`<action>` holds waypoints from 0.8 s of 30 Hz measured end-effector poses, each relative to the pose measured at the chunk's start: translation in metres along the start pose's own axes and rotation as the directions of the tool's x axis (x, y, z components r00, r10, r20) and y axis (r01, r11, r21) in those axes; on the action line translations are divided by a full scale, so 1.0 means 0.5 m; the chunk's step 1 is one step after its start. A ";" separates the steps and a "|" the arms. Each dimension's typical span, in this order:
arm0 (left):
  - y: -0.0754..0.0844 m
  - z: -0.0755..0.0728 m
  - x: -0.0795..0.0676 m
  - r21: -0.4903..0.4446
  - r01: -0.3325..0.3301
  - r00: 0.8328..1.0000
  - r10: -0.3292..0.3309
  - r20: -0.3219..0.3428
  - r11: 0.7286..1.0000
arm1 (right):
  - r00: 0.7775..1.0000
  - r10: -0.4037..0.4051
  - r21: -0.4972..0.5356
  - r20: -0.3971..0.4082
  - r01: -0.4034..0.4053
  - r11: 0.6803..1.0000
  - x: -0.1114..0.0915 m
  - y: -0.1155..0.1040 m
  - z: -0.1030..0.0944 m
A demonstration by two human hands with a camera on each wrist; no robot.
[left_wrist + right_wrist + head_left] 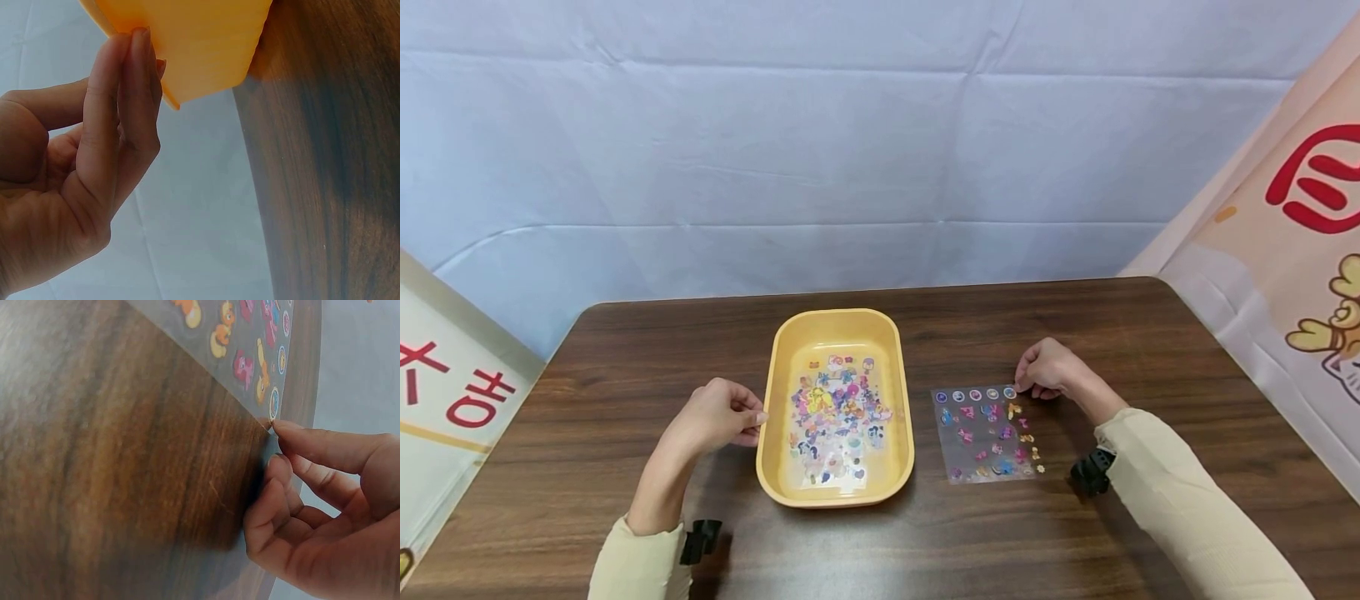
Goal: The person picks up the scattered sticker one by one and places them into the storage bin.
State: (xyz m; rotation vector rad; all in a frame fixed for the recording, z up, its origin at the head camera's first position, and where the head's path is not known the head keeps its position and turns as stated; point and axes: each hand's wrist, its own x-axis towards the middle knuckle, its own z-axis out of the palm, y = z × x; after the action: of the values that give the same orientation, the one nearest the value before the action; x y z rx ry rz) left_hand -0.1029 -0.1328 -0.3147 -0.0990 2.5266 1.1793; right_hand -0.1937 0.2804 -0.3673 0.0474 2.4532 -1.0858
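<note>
A clear sticker sheet (988,433) with small colourful cartoon figures and a row of round stickers lies to the right of a yellow tray (835,498). My right hand (1051,370) pinches the sheet's far right corner between thumb and index finger, while the other fingers curl below, as the right wrist view shows. Inside the tray lie several more transparent sticker sheets (838,421), overlapping one another. At the tray's left side, my left hand (718,417) grips the rim, thumb on top and fingers against the outer wall (200,56).
Tray and sheet both rest on a dark brown wooden table (1000,542). Behind the table hangs a pale, creased cloth (775,167). Printed banners with red characters stand at the left (445,400) and right (1285,250) sides.
</note>
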 end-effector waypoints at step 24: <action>-0.004 0.000 0.002 0.008 0.001 1.000 -0.001 0.005 1.000 | 0.999 -0.030 0.004 0.024 0.030 1.000 0.000 0.002 -0.002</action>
State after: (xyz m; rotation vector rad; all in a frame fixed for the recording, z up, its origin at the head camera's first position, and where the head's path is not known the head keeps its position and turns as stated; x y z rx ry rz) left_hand -0.1032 -0.1342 -0.3165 -0.0949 2.5261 1.1682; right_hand -0.1939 0.2819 -0.3675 -0.0016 2.4375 -1.0972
